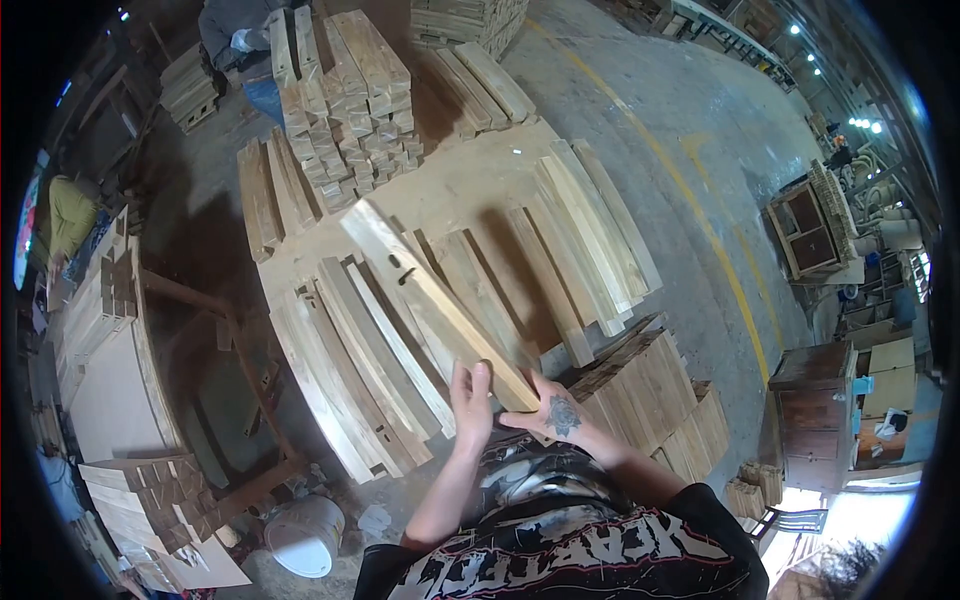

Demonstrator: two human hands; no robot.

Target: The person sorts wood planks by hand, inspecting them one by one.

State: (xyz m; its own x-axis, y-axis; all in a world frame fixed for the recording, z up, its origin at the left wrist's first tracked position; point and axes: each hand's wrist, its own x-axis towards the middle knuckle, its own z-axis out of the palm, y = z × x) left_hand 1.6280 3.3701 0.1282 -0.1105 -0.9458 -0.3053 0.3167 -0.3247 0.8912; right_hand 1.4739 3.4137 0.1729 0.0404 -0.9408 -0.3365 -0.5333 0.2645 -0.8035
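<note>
A thick wooden board point(432, 295) with slots cut near its far end is held up at a slant in front of my body. My right hand point(550, 408), tattooed on the back, closes round the board's near end. Close beside it, my left hand point(472, 400) grips the board's left side, thumb and fingers bent against it. Beneath the raised board, several loose wooden pieces lie side by side on the worktable point(455, 185). One group of boards point(345, 375) is on the left, another point(585, 240) on the right.
A tall stack of slotted wood point(350, 110) stands at the table's far side, near a person's gloved hand point(250, 40). Stacked boards point(655, 395) sit beside my right arm. A white bucket point(305, 535) stands on the floor at left. Another table point(125, 370) is further left.
</note>
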